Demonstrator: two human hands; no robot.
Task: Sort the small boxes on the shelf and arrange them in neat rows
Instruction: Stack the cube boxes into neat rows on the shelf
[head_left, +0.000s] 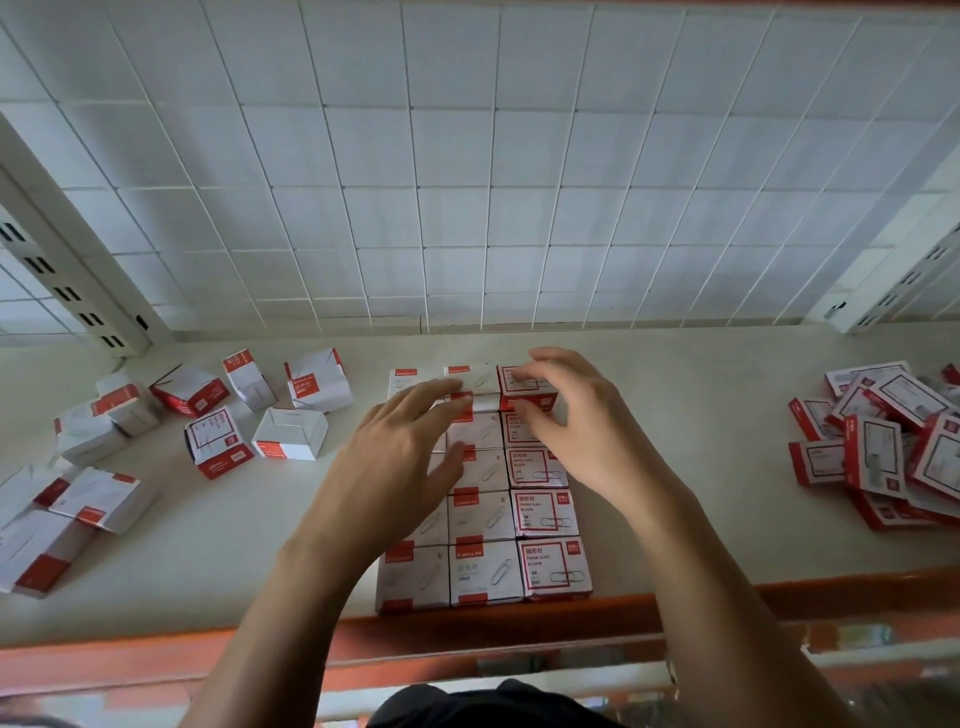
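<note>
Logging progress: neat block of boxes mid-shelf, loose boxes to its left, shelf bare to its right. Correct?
No: the head view shows a jumbled heap of boxes on the right. The neat block mid-shelf and the loose boxes on its left are correct.

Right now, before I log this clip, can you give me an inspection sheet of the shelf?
Surface: pale shelf, orange front lip.
Job's things: block of boxes, three neat columns, centre.
Clutter: loose boxes left; heaped boxes right.
Grips: left hand flat over the block, open; right hand curved over its rear box, hold unclear.
Cables: nothing seen.
Surroundings: white wire grid behind; slotted uprights at both sides.
</note>
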